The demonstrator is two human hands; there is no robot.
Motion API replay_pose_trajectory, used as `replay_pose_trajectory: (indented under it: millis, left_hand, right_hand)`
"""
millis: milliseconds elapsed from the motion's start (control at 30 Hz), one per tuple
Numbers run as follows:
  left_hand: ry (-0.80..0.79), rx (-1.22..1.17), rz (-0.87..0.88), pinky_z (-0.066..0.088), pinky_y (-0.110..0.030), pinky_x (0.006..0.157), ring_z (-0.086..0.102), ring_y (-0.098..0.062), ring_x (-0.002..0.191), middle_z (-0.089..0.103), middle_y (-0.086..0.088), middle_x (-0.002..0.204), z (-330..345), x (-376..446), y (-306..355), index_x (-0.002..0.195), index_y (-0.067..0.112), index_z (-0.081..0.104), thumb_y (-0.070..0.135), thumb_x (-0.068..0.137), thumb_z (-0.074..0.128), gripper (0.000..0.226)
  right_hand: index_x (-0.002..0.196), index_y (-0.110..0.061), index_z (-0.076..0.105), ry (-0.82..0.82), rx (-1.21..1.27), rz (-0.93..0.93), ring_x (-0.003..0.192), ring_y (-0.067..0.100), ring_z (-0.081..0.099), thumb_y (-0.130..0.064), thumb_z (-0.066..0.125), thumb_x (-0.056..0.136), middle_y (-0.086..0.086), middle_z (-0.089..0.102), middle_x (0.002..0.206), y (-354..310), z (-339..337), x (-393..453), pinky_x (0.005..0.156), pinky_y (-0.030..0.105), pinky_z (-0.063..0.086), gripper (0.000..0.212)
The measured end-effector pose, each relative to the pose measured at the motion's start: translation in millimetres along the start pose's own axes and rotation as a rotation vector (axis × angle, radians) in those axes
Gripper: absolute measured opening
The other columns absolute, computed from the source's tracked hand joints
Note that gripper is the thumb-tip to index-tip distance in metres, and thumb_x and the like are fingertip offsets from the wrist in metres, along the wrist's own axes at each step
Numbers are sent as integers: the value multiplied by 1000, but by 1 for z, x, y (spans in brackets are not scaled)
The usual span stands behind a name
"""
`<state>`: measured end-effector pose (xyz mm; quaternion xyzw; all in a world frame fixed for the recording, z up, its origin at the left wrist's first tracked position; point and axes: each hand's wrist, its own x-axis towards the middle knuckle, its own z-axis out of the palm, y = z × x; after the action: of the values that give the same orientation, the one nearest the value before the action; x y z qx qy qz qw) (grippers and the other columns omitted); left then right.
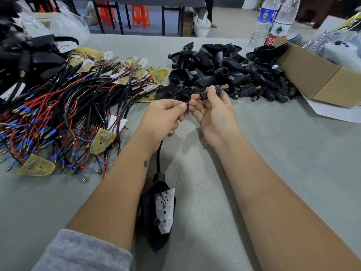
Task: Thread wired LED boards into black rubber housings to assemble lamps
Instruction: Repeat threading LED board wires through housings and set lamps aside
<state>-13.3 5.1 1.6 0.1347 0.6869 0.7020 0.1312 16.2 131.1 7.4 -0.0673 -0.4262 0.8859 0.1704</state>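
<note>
Black housing (156, 216) lengthwise, stem away

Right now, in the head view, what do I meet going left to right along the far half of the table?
Tangle of wired boards → pile of black housings → clear water bottles → cardboard box.
</note>
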Motion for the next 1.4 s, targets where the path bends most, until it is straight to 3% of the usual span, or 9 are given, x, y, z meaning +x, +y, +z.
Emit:
replay_pose_trajectory:
  millis: [200,433,633,933,1167,1400]
  left_hand:
    - [45,71,-35,23,-16,36,31,-4,37,47,6,54,5,3,-2,88,17,59,16,100,51,15]
    - [-21,33,-42,20,-15,37,25,-5,38,41,6,53,0,5,-2,92,18,62,14,102,44,21]
    - [-18,82,33,21,-15,38,23,-7,39,34,7,52,1,3,-2,102,32,66,16,102,47,25]
    - [-11,91,105,19,-19,39,21,-12,43,34,6,50,3,1,-3,96,37,68,12,100,48,32]
    - [53,133,66,23,-18,37,27,-8,38,36,6,51,3,1,-4,93,27,55,19,99,51,11]
    - [15,123,111,18,-19,39,22,-11,41,32,4,51,2,-2,-1,83,24,55,13,99,51,20]
  right_hand:
    - [103,-12,43,25,20,-22,60,15,65,-20,44,104,7,65,70,2,1,2,63,25,57,8]
    - [107,-13,44,87,130,-33,67,18,66,-19,43,104,14,61,84,-3,1,3,70,27,59,7]
    - [106,-14,46,91,141,-20,66,17,68,-21,44,104,13,63,83,-4,1,3,69,27,60,7]
    - [99,-11,48,78,-84,31,59,14,60,-18,46,104,7,67,79,-4,-3,2,59,23,53,9]
    - [94,-13,53,30,-275,26,64,13,59,-16,54,100,7,62,84,-3,-2,0,64,24,52,6]
    - [92,-12,57,14,-304,59,63,13,58,-14,58,97,9,62,83,-3,-1,-3,62,23,52,5]
